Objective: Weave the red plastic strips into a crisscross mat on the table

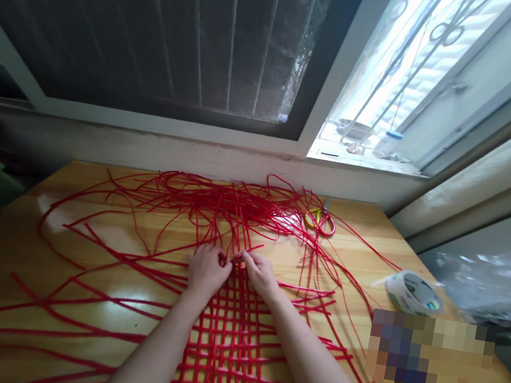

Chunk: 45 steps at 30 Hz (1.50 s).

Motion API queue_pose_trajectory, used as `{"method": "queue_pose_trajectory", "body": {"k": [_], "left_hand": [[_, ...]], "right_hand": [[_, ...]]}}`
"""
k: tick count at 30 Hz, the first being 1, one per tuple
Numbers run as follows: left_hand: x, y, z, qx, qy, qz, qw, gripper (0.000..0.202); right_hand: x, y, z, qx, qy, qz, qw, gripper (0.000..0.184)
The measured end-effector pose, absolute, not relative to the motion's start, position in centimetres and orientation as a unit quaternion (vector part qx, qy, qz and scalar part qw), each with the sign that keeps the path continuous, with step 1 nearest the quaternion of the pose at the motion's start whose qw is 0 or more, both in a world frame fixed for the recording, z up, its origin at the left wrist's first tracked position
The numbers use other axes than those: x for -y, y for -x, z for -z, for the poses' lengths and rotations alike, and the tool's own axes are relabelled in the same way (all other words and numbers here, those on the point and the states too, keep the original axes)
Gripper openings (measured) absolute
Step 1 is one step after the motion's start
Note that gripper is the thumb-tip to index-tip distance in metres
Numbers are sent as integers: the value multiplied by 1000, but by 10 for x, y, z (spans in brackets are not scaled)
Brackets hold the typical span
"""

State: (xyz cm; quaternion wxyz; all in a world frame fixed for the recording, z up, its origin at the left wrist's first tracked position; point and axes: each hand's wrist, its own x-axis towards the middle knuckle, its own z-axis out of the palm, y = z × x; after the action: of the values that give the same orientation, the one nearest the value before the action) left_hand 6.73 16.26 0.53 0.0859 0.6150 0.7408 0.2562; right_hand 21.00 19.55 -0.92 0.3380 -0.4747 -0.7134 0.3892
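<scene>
A lattice of woven red strips (230, 344) lies flat on the wooden table, loose ends sticking out to both sides. At its far edge my left hand (209, 270) has its fingers bent and pinched on a red strip. Close beside it, my right hand (259, 273) pinches a red strip between thumb and forefinger. The fingertips of both hands nearly meet, and which strip each one grips is partly hidden. Beyond them, the strips run on into a tangled heap of long red strips (229, 200).
Scissors with red and yellow handles (322, 221) lie by the heap. A roll of clear tape (413, 292) rests at the right on the wooden table (100, 211). A window (188, 36) with bars stands behind, and a pixelated patch covers the lower right.
</scene>
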Motion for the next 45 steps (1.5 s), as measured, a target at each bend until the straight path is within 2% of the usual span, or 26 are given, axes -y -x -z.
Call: {"method": "queue_pose_trajectory", "body": {"k": [7, 12, 20, 25, 32, 38, 45], "left_hand": [[-161, -62, -6, -686, -632, -335, 135, 6], [-160, -64, -5, -640, -673, -346, 129, 15], [-166, -65, 6, -721, -632, -277, 62, 26], [-169, -67, 4, -742, -617, -252, 67, 15], [-166, -60, 1, -673, -601, -406, 146, 6], [-163, -56, -3, -606, -647, -422, 193, 3], [-165, -55, 5, -551, -666, -459, 208, 10]], "right_hand": [[-200, -207, 8, 714, 499, -378, 315, 41], [-202, -205, 8, 717, 495, -384, 305, 39], [-200, -206, 9, 714, 495, -386, 310, 37], [-199, -208, 11, 713, 491, -388, 316, 37], [-202, -208, 16, 699, 495, -401, 325, 39], [-206, -208, 19, 689, 495, -420, 323, 42], [-209, -209, 15, 696, 461, -452, 315, 44]]}}
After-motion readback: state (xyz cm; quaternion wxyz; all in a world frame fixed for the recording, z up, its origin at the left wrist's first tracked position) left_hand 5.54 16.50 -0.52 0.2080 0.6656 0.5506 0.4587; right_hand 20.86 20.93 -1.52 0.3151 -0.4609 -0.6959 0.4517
